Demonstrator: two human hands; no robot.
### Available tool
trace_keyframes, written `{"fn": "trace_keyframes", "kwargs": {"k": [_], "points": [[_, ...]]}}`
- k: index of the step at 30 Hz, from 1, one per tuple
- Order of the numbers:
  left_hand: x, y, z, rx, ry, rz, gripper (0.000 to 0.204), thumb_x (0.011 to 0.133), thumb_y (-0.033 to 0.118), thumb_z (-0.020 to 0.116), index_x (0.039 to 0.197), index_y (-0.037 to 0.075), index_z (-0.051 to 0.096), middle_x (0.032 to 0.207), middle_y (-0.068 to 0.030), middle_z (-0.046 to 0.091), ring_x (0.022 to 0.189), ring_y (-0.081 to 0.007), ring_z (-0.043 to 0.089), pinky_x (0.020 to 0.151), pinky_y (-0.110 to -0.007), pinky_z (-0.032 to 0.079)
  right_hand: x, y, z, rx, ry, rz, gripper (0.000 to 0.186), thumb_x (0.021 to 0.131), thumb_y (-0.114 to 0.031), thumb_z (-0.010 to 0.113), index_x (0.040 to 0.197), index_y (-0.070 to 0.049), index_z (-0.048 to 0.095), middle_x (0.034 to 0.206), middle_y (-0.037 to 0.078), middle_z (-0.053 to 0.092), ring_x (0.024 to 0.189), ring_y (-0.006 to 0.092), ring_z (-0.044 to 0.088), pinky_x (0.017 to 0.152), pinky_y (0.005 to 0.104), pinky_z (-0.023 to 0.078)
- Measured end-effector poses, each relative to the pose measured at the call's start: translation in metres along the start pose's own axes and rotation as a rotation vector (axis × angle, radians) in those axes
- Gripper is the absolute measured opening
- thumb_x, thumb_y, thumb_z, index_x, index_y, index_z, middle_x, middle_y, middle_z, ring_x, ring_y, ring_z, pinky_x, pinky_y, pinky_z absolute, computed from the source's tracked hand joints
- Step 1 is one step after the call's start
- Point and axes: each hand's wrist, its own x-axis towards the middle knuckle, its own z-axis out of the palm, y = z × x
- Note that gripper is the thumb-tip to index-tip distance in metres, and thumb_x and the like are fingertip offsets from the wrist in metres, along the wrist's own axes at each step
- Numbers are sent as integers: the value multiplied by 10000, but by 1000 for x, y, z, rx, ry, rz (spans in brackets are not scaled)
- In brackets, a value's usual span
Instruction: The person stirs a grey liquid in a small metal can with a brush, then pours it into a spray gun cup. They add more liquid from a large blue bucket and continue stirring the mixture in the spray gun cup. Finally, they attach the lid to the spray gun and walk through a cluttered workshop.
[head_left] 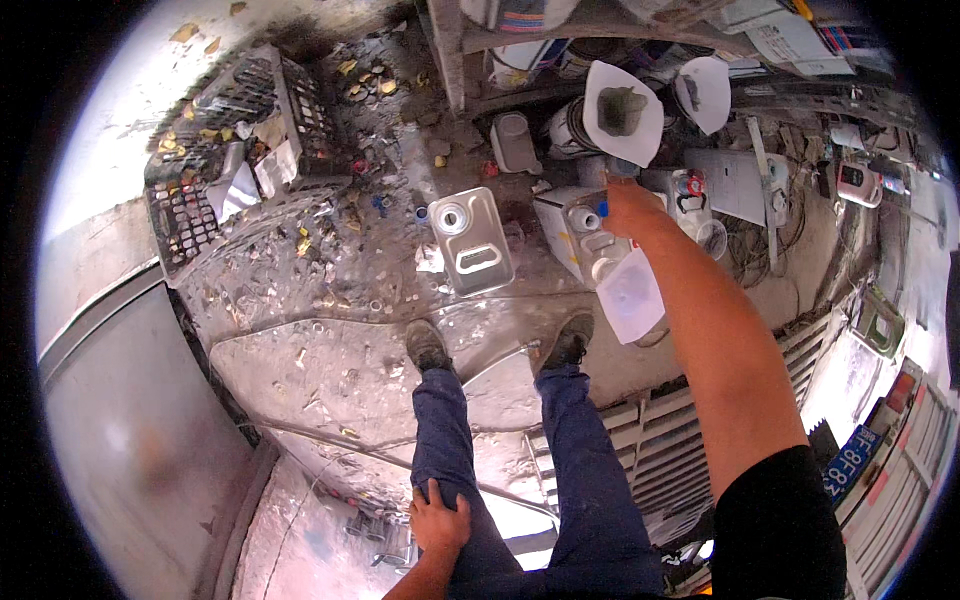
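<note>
My left hand point(440, 518) rests on my left thigh near the knee, its fingers spread and holding nothing. On the right, my right hand point(634, 208) reaches over a group of cans. Its fingers are closed around a small blue cap point(603, 209), mostly covered by the hand, beside the white spout of a metal can point(560, 235). A translucent white plastic funnel point(632, 298) sits just below that hand. Apart from both hands, a silver rectangular can point(486, 225) with a round white neck and a top handle stands on the floor ahead of my feet.
A black plastic crate point(290, 100) with scraps sits at far left. Two white cut sheets or funnels point(640, 130) point(704, 95) top containers under a shelf point(600, 40). A grey container point(514, 142) stands behind. Slatted metal grating point(650, 450) lies at right; litter covers the floor.
</note>
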Motion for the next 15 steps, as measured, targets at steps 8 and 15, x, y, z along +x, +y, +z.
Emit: {"fn": "trace_keyframes", "kwargs": {"k": [8,15], "points": [[5,-16,6,-56,-8,15,667,795,442,570,1342,78,456,1375,-255,392,1211,-408,430,993,-480,375,-19,-21,-19,-30,18,79,439,759,-235,651,1133,-32,542,1036,199,643,985,370,619,838,455,500],[6,-17,-3,-97,-23,4,666,796,440,569,1344,80,454,1375,-255,396,1214,-404,427,996,-476,370,-64,-126,-42,231,252,-285,410,822,-234,628,1174,-47,535,1108,194,575,1006,367,578,856,430,475]]}}
